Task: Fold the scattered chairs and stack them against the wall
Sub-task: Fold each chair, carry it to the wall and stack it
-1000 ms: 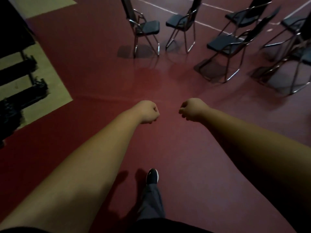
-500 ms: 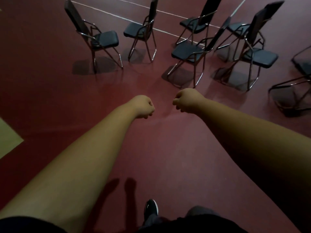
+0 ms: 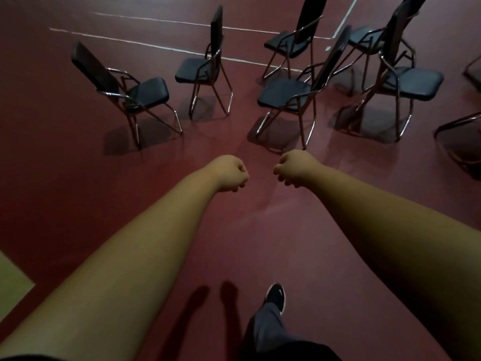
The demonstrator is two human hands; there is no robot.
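Several unfolded black folding chairs with metal frames stand scattered on the dark red floor ahead. The nearest left chair (image 3: 125, 92) faces right; another chair (image 3: 205, 69) stands behind it. A third chair (image 3: 294, 95) stands just beyond my right hand, with more chairs (image 3: 406, 79) further right. Both arms stretch forward. My left hand (image 3: 230, 173) and my right hand (image 3: 292, 166) are curled into fists and hold nothing, well short of any chair.
White lines (image 3: 156, 45) cross the red floor behind the chairs. A pale floor patch (image 3: 10, 282) shows at the lower left edge. My right foot in a black shoe (image 3: 276, 297) steps forward. Part of another chair frame (image 3: 460, 126) enters at the right edge.
The view has swung right and moved closer to the chairs. The dark rack and pale floor at left have left the view. Both fists stay as they were.
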